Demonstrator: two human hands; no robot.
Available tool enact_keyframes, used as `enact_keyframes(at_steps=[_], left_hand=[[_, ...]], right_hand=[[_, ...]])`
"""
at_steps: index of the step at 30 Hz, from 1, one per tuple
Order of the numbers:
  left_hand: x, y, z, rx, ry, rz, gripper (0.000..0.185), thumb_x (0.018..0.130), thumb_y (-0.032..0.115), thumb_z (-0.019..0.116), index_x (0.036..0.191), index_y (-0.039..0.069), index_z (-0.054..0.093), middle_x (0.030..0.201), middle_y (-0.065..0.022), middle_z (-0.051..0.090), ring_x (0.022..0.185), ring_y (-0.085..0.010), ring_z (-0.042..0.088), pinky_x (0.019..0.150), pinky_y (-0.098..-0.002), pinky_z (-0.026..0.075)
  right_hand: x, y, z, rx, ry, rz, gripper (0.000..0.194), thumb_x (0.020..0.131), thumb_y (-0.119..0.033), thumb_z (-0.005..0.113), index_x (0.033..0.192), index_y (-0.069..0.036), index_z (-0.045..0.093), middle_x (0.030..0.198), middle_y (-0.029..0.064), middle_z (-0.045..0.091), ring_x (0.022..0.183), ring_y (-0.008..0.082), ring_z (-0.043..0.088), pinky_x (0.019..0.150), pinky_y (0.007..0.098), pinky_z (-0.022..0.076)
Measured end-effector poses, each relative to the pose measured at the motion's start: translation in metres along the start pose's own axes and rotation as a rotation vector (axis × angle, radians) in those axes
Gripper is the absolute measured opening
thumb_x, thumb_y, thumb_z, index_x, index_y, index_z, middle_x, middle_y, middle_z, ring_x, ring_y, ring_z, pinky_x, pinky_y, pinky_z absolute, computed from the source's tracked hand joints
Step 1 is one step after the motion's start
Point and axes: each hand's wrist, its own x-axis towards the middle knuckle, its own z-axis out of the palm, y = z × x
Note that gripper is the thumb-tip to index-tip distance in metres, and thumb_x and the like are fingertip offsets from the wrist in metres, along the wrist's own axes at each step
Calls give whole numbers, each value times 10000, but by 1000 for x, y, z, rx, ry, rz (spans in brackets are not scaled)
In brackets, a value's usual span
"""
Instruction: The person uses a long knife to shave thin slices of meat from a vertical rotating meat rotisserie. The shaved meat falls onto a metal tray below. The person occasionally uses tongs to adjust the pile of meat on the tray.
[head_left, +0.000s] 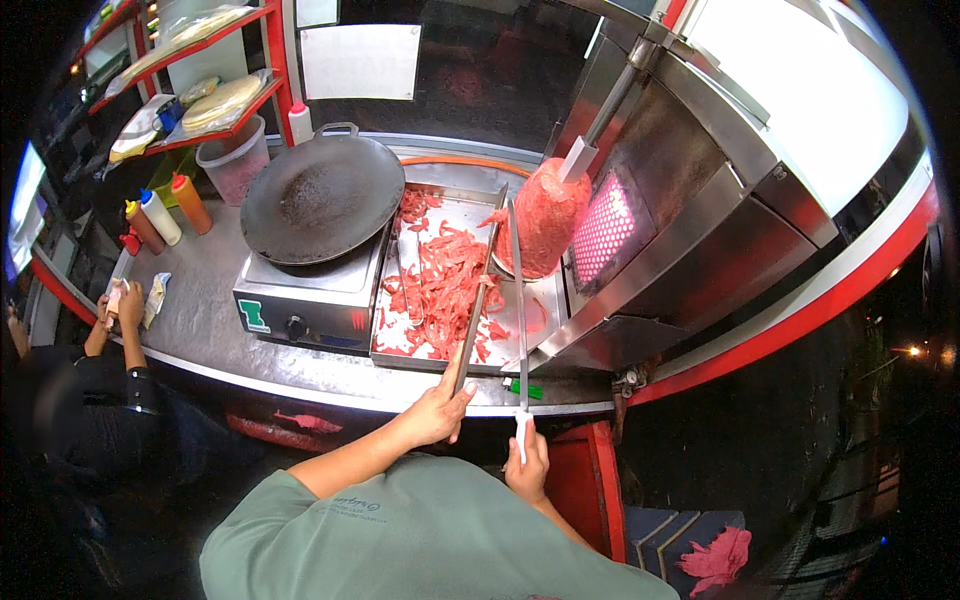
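Observation:
My left hand grips a long flat metal strip that slants up over the tray, its far end beside the meat. In my right hand is the white handle of a long, narrow slicing knife. The blade points away from me, its tip close to the left side of a stacked meat cone on a vertical spit. A loose flap of meat sticks out by the blade. Shaved meat strips lie heaped in a metal tray, with tongs among them.
The glowing burner of the vertical grill stands right of the cone. A black pan rests on a countertop stove. A green lighter lies at the counter edge. Sauce bottles and another person's hands are at left.

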Motion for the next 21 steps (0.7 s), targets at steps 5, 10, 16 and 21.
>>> enact_keyframes(at_steps=[5,10,16,21], left_hand=[[11,-1,5,-55,24,-20,806,1168,396,407,1698,244,-181,643,-38,484,478,-162,509,464,-331,504],[28,0,-6,-178,-26,69,763,1180,402,362,1701,251,-173,685,-21,442,470,-143,477,442,-311,484],[40,2,-10,-694,-182,-82,429,1144,582,363,1506,382,252,752,23,439,474,-74,422,467,-269,437],[50,17,-15,-787,-205,-132,725,1047,802,320,687,178,402,505,92,324,381,-38,311,423,-214,307]], right_hand=[[119,-30,25,17,2,-31,582,1015,-16,646,1575,-22,487,1139,259,645,1000,422,666,884,456,547],[54,-23,-3,-73,-95,52,573,1024,-27,636,1577,-9,488,1092,256,649,961,414,661,845,455,546],[34,-37,-22,-36,-121,47,634,1008,-44,668,1607,-32,461,1058,241,661,925,371,671,835,434,553],[130,-67,18,277,-177,199,679,1029,-19,608,1662,-84,372,1087,228,671,784,304,658,684,394,537]])
